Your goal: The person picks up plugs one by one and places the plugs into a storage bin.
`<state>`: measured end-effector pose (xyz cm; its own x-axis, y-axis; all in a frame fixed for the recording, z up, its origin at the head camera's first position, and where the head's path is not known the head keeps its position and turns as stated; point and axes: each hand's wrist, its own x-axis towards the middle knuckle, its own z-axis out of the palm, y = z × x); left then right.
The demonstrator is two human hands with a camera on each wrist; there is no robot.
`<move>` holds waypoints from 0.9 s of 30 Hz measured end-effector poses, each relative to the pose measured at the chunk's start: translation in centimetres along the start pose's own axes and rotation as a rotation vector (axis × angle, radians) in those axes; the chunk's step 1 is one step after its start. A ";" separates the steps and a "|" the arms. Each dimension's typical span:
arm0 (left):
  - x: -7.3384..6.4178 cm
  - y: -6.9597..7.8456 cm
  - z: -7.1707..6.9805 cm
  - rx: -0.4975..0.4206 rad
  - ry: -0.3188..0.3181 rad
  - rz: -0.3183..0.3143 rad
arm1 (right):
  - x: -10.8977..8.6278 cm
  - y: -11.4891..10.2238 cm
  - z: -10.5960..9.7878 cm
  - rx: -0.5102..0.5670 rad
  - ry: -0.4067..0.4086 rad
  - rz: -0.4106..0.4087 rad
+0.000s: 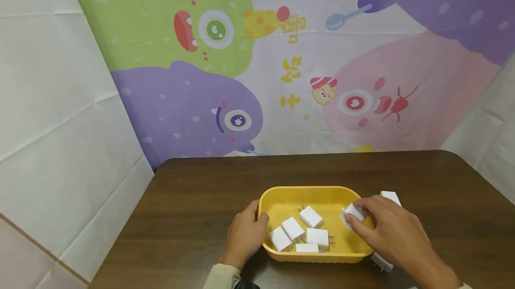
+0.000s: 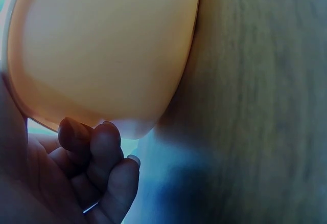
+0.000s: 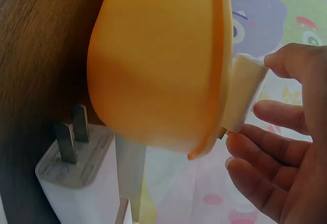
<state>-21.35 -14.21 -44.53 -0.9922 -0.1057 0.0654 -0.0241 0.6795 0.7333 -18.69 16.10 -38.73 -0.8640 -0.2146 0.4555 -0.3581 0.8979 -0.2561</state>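
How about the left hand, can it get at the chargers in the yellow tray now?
Probably yes. The left hand holds the yellow tray and would need to loosen first, but the nearest white charger lies uncovered just inside its left end.

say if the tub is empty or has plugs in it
Not empty: five plugs lie in the tub, with bare floor showing beside them. The right hand pinches another plug near the rim.
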 end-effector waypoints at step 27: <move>0.3 -0.2 0.0 -0.019 -0.028 -0.037 | 0.9 -0.5 2.4 0.031 0.014 -0.088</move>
<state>-21.64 -14.38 -44.64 -0.9937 -0.1103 0.0194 -0.0589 0.6614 0.7477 -20.09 14.52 -40.25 -0.8237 -0.2870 0.4890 -0.4437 0.8632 -0.2409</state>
